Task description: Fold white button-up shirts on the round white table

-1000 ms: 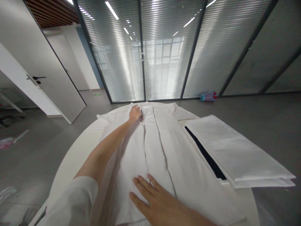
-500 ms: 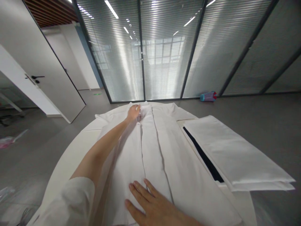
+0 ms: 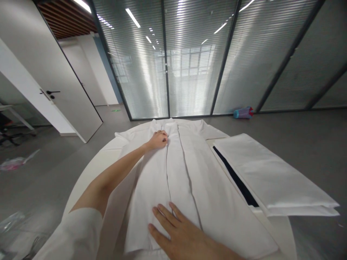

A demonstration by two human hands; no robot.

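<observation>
Fingers (image 3: pixel 162 133) of our left hand (image 3: pixel 157 140) curl at the front of the shirt (image 3: pixel 214 187), nearer us than a second ago, when they were by the collar (image 3: pixel 171 122); we cannot tell whether they pinch it. Our right hand (image 3: pixel 181 231) stays flat and spread below. The shirt covers much of a rounded surface (image 3: pixel 90 168), beside folded cloth (image 3: pixel 276 177). Beyond stand a glass wall (image 3: pixel 192 94), a door (image 3: pixel 65 86) and a blue-and-red bin (image 3: pixel 243 112).

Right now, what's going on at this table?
A white shirt lies spread on a round table, being handled by one person. The left hand is curled at the shirt's upper front; whether it pinches the cloth is hard to tell. The right hand lies spread over the lower front. A folded white cloth sits off to the right.
</observation>
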